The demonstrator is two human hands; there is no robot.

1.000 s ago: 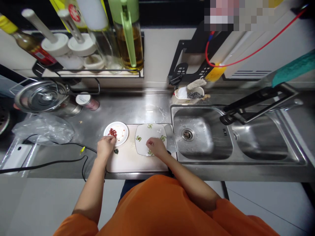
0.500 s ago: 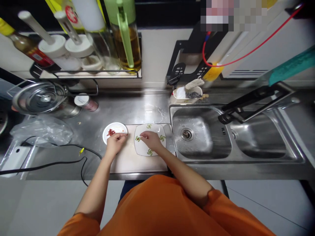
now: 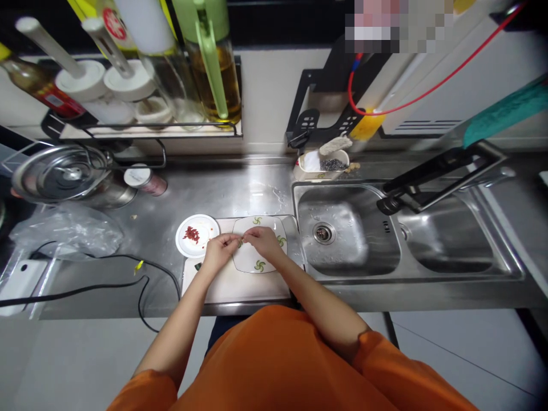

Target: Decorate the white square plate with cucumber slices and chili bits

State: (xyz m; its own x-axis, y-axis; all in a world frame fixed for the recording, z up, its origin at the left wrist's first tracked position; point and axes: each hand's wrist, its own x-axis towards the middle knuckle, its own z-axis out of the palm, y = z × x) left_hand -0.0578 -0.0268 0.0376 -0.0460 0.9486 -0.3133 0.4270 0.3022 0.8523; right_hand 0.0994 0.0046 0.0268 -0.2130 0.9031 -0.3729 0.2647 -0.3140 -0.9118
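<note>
Our left hand (image 3: 219, 251) has moved right, off the round plate (image 3: 208, 226), to our right hand (image 3: 262, 242) over the square plate (image 3: 257, 258). Fingers on both hands are pinched closed; we can't tell if they hold anything. The square plate sits on the board (image 3: 252, 292), about as long as wide, its sides nearly straight with the board. The board's long way runs left to right. Red bits (image 3: 191, 234) lie on the round plate. We can't read the brown bottle's (image 3: 64, 105) red label.
</note>
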